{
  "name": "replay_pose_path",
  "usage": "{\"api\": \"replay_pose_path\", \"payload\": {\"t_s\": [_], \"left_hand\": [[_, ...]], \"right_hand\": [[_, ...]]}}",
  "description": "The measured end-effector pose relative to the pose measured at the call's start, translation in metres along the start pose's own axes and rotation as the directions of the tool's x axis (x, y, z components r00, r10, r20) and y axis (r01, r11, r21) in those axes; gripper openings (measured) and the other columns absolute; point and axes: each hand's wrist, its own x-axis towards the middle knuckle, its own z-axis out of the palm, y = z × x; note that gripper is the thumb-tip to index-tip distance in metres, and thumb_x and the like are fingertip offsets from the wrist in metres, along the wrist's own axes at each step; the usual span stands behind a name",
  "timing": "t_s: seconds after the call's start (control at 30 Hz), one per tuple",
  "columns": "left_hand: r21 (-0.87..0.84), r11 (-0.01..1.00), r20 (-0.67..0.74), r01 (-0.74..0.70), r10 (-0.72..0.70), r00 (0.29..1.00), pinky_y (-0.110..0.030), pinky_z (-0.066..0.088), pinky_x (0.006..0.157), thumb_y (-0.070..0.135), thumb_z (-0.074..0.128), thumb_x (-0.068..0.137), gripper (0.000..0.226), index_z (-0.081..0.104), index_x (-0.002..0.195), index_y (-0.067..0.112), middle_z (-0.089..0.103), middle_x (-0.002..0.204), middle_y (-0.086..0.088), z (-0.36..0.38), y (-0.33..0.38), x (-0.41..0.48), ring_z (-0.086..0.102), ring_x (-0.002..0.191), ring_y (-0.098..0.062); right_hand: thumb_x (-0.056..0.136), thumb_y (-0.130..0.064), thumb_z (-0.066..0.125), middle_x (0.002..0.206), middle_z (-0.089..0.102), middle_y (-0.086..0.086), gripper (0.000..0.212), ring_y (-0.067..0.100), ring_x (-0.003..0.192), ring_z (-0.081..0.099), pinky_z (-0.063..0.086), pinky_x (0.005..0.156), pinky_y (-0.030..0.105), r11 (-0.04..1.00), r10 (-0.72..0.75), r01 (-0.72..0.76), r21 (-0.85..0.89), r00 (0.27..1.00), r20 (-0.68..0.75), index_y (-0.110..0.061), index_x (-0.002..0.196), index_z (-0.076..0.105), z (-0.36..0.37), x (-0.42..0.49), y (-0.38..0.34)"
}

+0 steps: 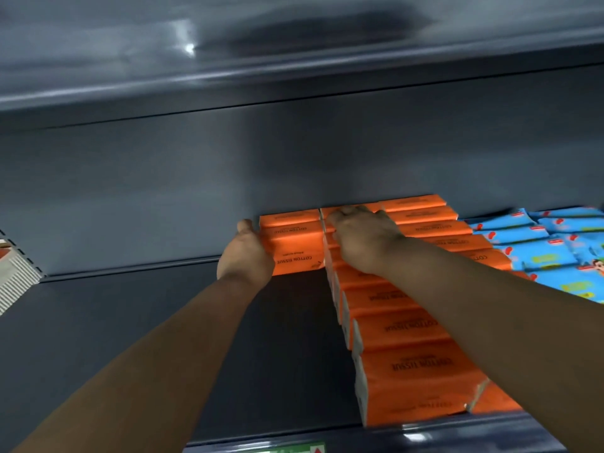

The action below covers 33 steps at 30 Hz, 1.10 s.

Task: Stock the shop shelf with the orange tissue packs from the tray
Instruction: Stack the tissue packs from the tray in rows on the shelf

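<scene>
Several orange tissue packs (405, 331) printed "COTTON TISSUE" stand in rows on the dark grey shelf (130, 322), running from the back wall to the front edge. A short stack of orange packs (291, 243) sits at the back, left of those rows. My left hand (245, 256) presses against the left side of this short stack, thumb up. My right hand (362, 237) lies on top of the packs at the back of the neighbouring row, fingers bent over them. The tray is out of view.
Blue wipe packs (552, 250) fill the shelf to the right of the orange rows. An upper shelf (294, 80) hangs overhead. A perforated shelf upright (16, 276) is at the far left. A price-label strip (294, 447) runs along the front edge.
</scene>
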Motion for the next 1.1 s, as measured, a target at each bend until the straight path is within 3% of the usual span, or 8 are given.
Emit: {"api": "replay_pose_path", "payload": {"t_s": [0.13, 0.33, 0.5, 0.63, 0.77, 0.83, 0.97, 1.1], "left_hand": [[0.009, 0.998, 0.028, -0.058, 0.058, 0.998, -0.038, 0.047, 0.093, 0.008, 0.058, 0.088, 0.054, 0.032, 0.135, 0.008, 0.052, 0.133, -0.013, -0.016, 0.007, -0.02, 0.055, 0.116, -0.031], [0.065, 0.977, 0.003, -0.204, 0.204, 0.979, -0.038, 0.046, 0.095, 0.016, 0.064, 0.083, 0.05, 0.045, 0.129, 0.008, 0.061, 0.124, -0.012, -0.048, 0.026, -0.081, 0.059, 0.113, -0.032], [-0.076, 0.929, -0.061, -0.361, 0.357, 0.932, -0.033, 0.047, 0.092, 0.01, 0.062, 0.085, 0.039, 0.051, 0.123, 0.012, 0.066, 0.115, -0.001, -0.061, 0.035, -0.181, 0.065, 0.096, -0.024], [-0.172, 0.869, -0.018, -0.464, 0.469, 0.883, -0.029, 0.05, 0.083, 0.007, 0.06, 0.086, 0.034, 0.054, 0.119, 0.012, 0.063, 0.106, 0.009, -0.038, 0.022, -0.271, 0.063, 0.087, -0.013], [-0.148, 0.908, 0.238, -0.392, 0.418, 0.877, -0.027, 0.049, 0.08, 0.018, 0.062, 0.088, 0.028, 0.055, 0.116, 0.019, 0.065, 0.106, 0.008, 0.024, -0.012, -0.347, 0.062, 0.089, -0.01], [-0.072, 0.933, 0.452, -0.352, 0.346, 0.822, -0.029, 0.049, 0.083, 0.026, 0.064, 0.087, 0.03, 0.056, 0.115, 0.02, 0.064, 0.11, 0.005, 0.058, -0.032, -0.378, 0.062, 0.097, -0.014], [0.01, 0.956, 0.776, -0.292, 0.177, 0.606, -0.02, 0.042, 0.08, 0.031, 0.066, 0.086, 0.031, 0.058, 0.113, 0.02, 0.061, 0.115, 0.003, 0.102, -0.059, -0.426, 0.058, 0.101, -0.012], [0.062, 0.957, 0.796, -0.283, 0.124, 0.593, -0.025, 0.045, 0.089, 0.028, 0.059, 0.09, 0.026, 0.057, 0.114, 0.017, 0.061, 0.116, -0.001, 0.123, -0.07, -0.449, 0.057, 0.108, -0.017]], "right_hand": [[0.095, -0.018, 0.04, 0.14, 0.043, 0.005, 0.041, 0.025, 0.131, 0.037, 0.031, 0.105, 0.043, 1.0, 0.002, -0.002, -0.01, 1.0, -0.008, -0.02, 0.135, 0.043, -0.011, -0.018, -0.004], [0.092, -0.015, 0.045, 0.134, 0.047, 0.007, 0.045, 0.029, 0.126, 0.041, 0.035, 0.101, 0.041, 1.0, -0.013, 0.013, 0.009, 0.996, -0.086, -0.019, 0.136, 0.042, -0.033, -0.093, -0.017], [0.092, -0.022, 0.05, 0.126, 0.054, 0.007, 0.036, 0.03, 0.12, 0.047, 0.039, 0.094, 0.042, 0.994, -0.061, 0.082, 0.073, 0.963, -0.261, -0.019, 0.127, 0.051, -0.026, -0.197, -0.018], [0.085, -0.02, 0.058, 0.109, 0.061, 0.008, 0.032, 0.033, 0.102, 0.057, 0.045, 0.075, 0.041, 0.985, -0.101, 0.136, 0.109, 0.956, -0.275, -0.014, 0.116, 0.061, 0.024, -0.293, -0.007], [0.086, -0.028, 0.054, 0.112, 0.061, 0.006, 0.033, 0.031, 0.104, 0.058, 0.049, 0.083, 0.044, 0.988, -0.003, 0.006, 0.154, 1.0, -0.017, -0.018, 0.116, 0.062, 0.094, -0.379, 0.004], [0.087, -0.037, 0.049, 0.12, 0.058, 0.004, 0.036, 0.028, 0.114, 0.054, 0.045, 0.093, 0.044, 0.985, 0.006, -0.034, 0.172, 0.987, 0.16, -0.024, 0.119, 0.059, 0.121, -0.416, 0.011], [0.078, -0.054, 0.066, 0.127, 0.049, -0.002, 0.051, 0.02, 0.121, 0.044, 0.04, 0.099, 0.037, 0.978, -0.1, -0.021, 0.208, 0.826, 0.554, -0.029, 0.12, 0.053, 0.155, -0.471, 0.025], [0.067, -0.054, 0.076, 0.129, 0.051, -0.002, 0.065, 0.02, 0.12, 0.047, 0.04, 0.098, 0.032, 0.983, -0.124, -0.003, 0.183, 0.726, 0.677, -0.031, 0.123, 0.053, 0.166, -0.492, 0.029]]}}
